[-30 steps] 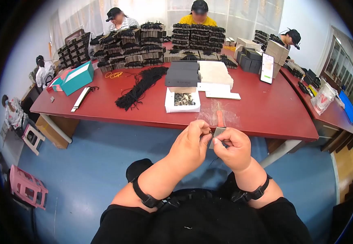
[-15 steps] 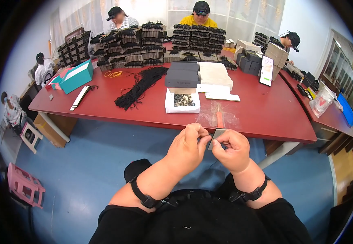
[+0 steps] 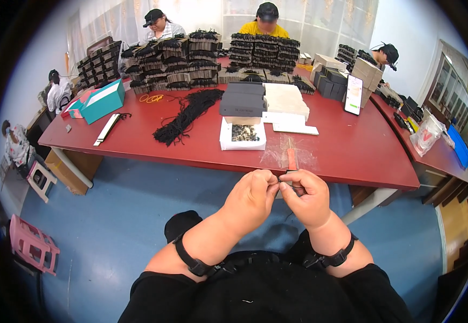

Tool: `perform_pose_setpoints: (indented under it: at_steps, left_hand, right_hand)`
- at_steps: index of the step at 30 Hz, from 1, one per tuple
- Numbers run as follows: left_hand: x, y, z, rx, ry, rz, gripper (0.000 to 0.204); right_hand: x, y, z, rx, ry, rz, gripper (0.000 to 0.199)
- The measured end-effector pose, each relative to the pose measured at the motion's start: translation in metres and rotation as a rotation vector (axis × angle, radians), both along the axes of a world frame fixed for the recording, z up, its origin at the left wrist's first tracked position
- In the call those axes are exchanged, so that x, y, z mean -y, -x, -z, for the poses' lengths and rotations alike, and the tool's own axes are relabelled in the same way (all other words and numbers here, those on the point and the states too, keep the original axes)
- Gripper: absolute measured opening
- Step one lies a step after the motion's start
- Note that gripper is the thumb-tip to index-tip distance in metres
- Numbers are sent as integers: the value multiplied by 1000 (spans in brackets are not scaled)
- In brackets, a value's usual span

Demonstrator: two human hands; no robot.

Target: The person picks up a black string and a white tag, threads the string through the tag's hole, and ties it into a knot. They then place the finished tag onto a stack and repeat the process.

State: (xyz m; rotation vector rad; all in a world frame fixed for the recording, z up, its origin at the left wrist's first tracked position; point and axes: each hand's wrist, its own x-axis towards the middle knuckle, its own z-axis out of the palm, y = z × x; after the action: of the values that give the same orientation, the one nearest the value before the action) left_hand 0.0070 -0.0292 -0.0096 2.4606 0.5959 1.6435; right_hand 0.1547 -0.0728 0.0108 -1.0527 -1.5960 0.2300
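My left hand [image 3: 251,197] and my right hand [image 3: 309,198] meet just in front of the table's near edge, fingertips almost touching. Each is closed in a pinch. Between the fingertips is a thin black cord [image 3: 280,181], which the left thumb and forefinger grip. A small flat grey card [image 3: 279,194] is in the right hand, mostly hidden by the fingers. Just beyond the hands, an orange-handled tool [image 3: 291,158] lies on a clear plastic sheet [image 3: 306,157]. A white box [image 3: 227,141] holding small dark and gold pieces stands behind to the left.
On the red table [image 3: 201,157] lie a bundle of black cords [image 3: 188,116], dark grey card stacks [image 3: 242,98], pale card stacks [image 3: 285,99], a teal box [image 3: 103,102] and an upright phone [image 3: 354,94]. Tall stacks of corded cards [image 3: 204,56] line the back, with people seated behind.
My fingertips have drawn closer together over the cord. The right fingers now cover more of the grey card, which showed plainly before.
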Motion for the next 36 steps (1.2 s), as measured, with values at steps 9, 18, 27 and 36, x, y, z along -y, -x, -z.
perform_pose_setpoints:
  at_steps: [9, 18, 27, 36]
  left_hand:
    - [9, -7, -22, 41, 85, 59, 43]
    - [8, 14, -20, -167, 780, 369, 17]
    - [-1, 35, -25, 243, 746, 348, 4]
    - [10, 2, -24, 133, 707, 381, 23]
  right_hand:
    - [-6, 1, 2, -351, 40, -212, 9]
    - [-12, -53, -31, -982, -187, -440, 13]
    - [-4, -62, -1, -824, 47, -123, 9]
    - [5, -15, -8, -764, 482, -433, 12]
